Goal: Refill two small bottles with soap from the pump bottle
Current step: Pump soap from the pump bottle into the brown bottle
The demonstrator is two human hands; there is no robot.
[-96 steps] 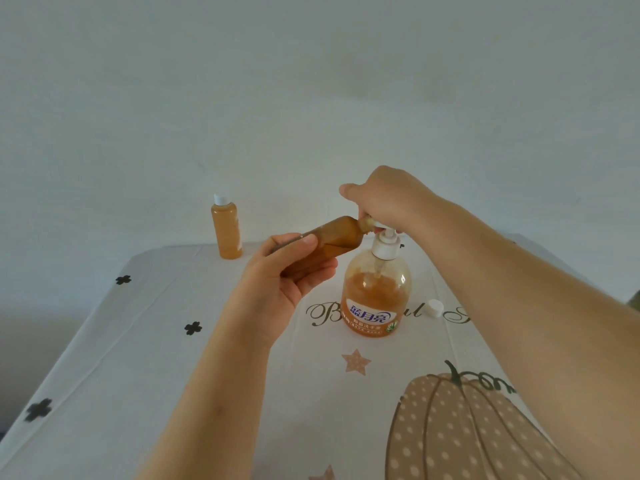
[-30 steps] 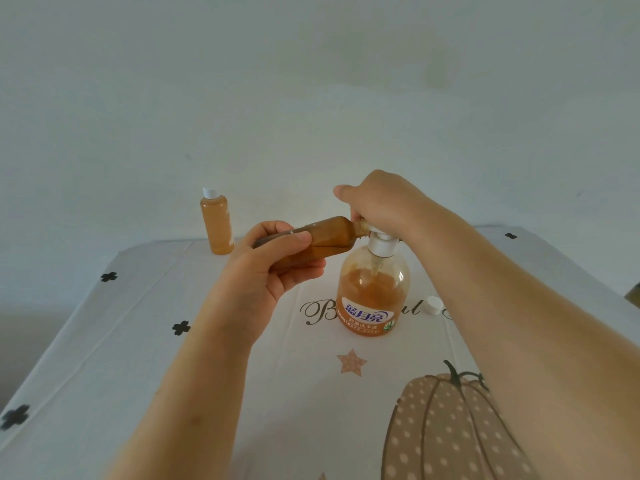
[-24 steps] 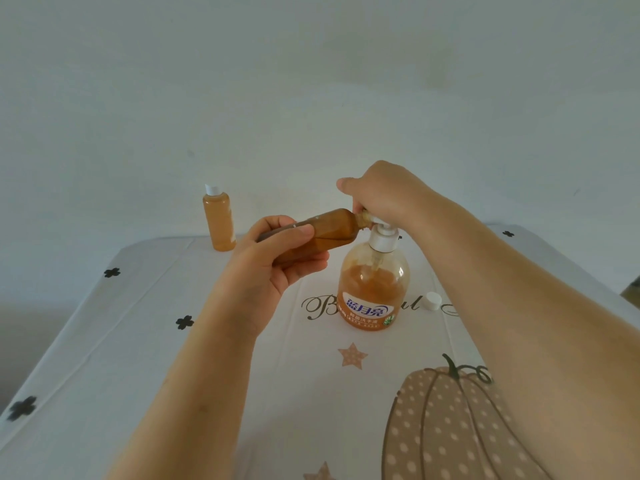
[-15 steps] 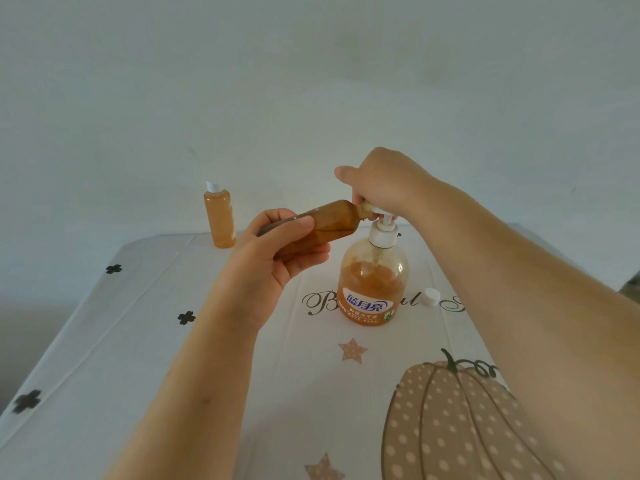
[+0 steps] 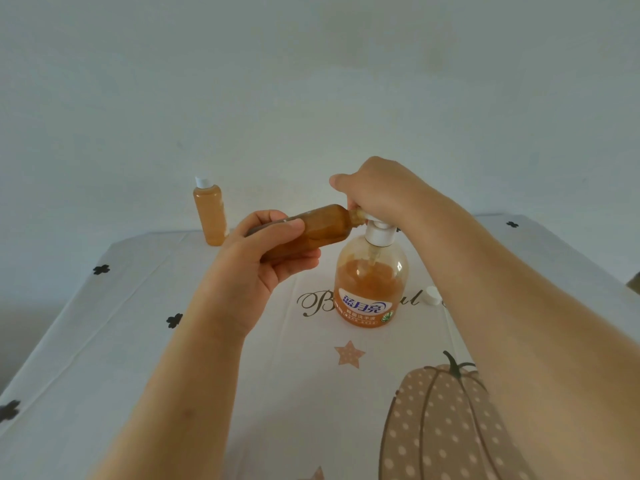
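My left hand [image 5: 263, 261] grips a small clear plastic bottle of orange soap [image 5: 323, 226], tipped sideways with its mouth at the spout. My right hand [image 5: 377, 188] curls over the white top of the big round pump bottle [image 5: 370, 289], which stands on the pumpkin tablecloth [image 5: 138, 341]. Another small capped orange bottle [image 5: 209, 216] stands far back. A little white cap [image 5: 433, 295] lies near the pump bottle.

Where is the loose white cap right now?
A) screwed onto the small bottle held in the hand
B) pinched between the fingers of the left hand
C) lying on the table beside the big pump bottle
C: the white cap lies on the table just right of the pump bottle, and the small bottle in the left hand has a bare neck.
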